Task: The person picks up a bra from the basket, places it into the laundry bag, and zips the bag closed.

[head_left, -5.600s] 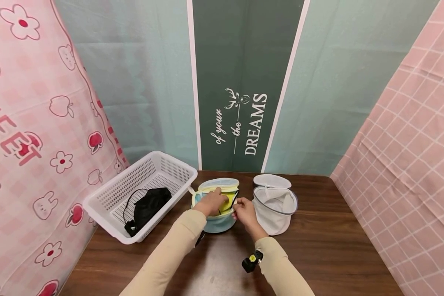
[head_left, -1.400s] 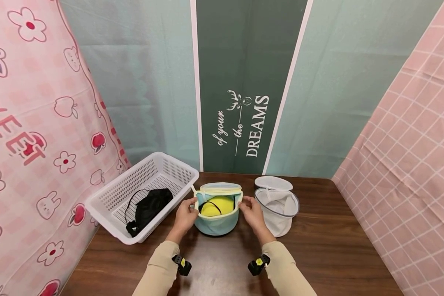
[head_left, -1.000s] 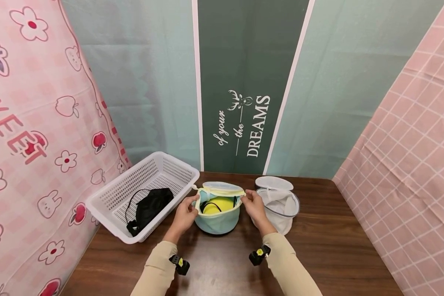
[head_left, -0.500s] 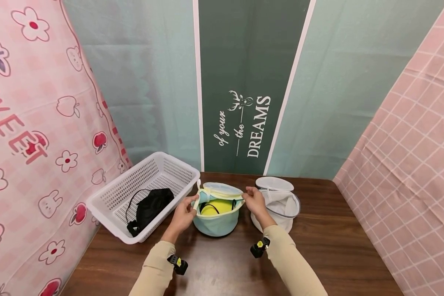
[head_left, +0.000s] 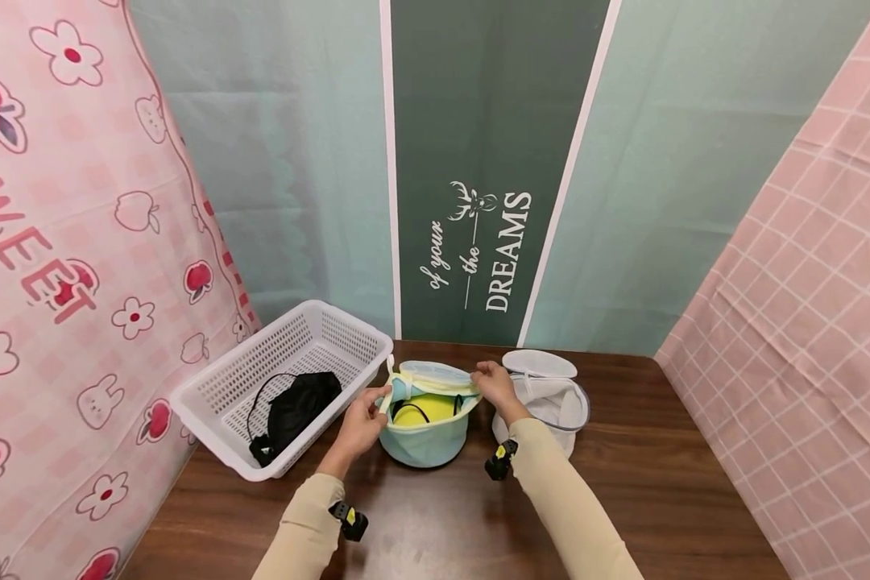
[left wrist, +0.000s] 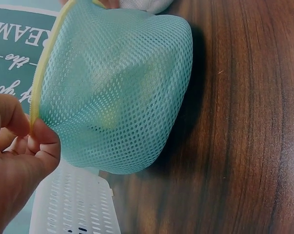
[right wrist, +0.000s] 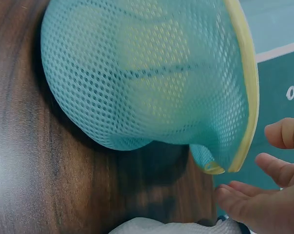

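Observation:
A light blue mesh laundry bag with yellow trim stands on the table, its lid folded back. Inside it lies a yellow garment with thin black straps. My left hand pinches the left side of the yellow zipper rim between thumb and finger. At the bag's right rear corner is my right hand. The right wrist view shows the right fingers spread just beside the rim's end, with nothing between them. Through the mesh the garment shows only as a yellow blur.
A white perforated basket at the left holds a black strapped garment. Right of the blue bag stands a white mesh bag, its lid raised, close behind my right forearm. Fabric curtains border the wooden table.
Earlier my left hand reached into the blue bag; it now holds the left rim. My right hand has moved along the right rim toward the back, and the lid sits lower over the opening.

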Demonstrator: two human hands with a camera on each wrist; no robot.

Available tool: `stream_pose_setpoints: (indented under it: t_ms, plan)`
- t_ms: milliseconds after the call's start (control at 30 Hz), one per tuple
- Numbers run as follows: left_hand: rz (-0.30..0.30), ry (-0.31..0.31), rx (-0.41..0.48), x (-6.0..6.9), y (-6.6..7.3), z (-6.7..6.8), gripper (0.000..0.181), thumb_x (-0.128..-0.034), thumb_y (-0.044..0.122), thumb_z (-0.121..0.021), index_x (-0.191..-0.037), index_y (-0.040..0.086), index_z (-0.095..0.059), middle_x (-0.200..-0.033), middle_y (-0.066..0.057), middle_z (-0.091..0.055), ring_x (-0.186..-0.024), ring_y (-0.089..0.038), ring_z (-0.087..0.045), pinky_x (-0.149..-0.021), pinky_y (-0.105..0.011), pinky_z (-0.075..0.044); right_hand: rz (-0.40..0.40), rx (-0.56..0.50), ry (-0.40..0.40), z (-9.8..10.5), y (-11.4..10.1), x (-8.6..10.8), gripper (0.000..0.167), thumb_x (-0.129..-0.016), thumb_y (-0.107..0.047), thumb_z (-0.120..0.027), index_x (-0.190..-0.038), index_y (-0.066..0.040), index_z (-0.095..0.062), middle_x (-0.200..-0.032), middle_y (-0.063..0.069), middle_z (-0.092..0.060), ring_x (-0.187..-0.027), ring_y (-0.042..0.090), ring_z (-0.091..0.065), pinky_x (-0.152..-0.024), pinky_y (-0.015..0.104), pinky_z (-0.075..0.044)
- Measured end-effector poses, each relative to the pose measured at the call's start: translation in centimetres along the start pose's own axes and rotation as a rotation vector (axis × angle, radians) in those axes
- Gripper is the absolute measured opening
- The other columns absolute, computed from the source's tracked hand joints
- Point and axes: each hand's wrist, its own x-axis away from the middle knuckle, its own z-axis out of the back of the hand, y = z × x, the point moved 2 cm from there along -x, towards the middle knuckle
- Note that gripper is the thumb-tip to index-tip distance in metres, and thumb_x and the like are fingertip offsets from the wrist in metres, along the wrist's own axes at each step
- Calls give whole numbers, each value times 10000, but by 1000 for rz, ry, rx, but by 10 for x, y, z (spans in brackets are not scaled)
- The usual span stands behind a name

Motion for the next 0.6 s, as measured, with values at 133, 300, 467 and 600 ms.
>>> stream_pose_setpoints:
  t_ms: [133, 300, 467, 600]
  plan:
    - [-7, -2, -14, 1, -1, 0, 500, -802, -146, -493, -1290, -39, -514, -1143, -143, -486, -630, -177, -380, -529, -270, -313, -71, -25, -33, -2, 6, -6, 408, -945, -185, -496, -1299, 16, -472, -1289, 229, -459, -1123, 364, -466, -862, 473, -411]
    - [3, -5, -22, 2, -3, -1, 501, -804, -131, -499, -1293, -21, -521, -1120, -127, -480, -620, -166, -380, -519, -259, -315, -169, -112, -68, -9, 13, -10, 461, -953, -210, -493, -1354, 6, -423, -1303, 214, -448, -1025, 311, -518, -765, 429, -455]
    - [-10, -1, -16, 0, -3, -1, 494, -807, -127, -498, -1290, -23, -523, -1121, -131, -476, -612, -165, -371, -516, -264, -309, -208, -194, -79, -16, 24, -23, 478, -953, -236, -517, -1346, 23, -432, -1248, 219, -477, -936, 299, -555, -738, 462, -476]
    - [-2, -8, -19, -1, -2, -2, 494, -814, -120, -501, -1297, -16, -519, -1135, -120, -473, -593, -150, -349, -517, -259, -302, -212, -282, -2, -17, 26, -25, 411, -937, -172, -521, -1260, 82, -505, -1157, 225, -527, -862, 272, -573, -708, 420, -500]
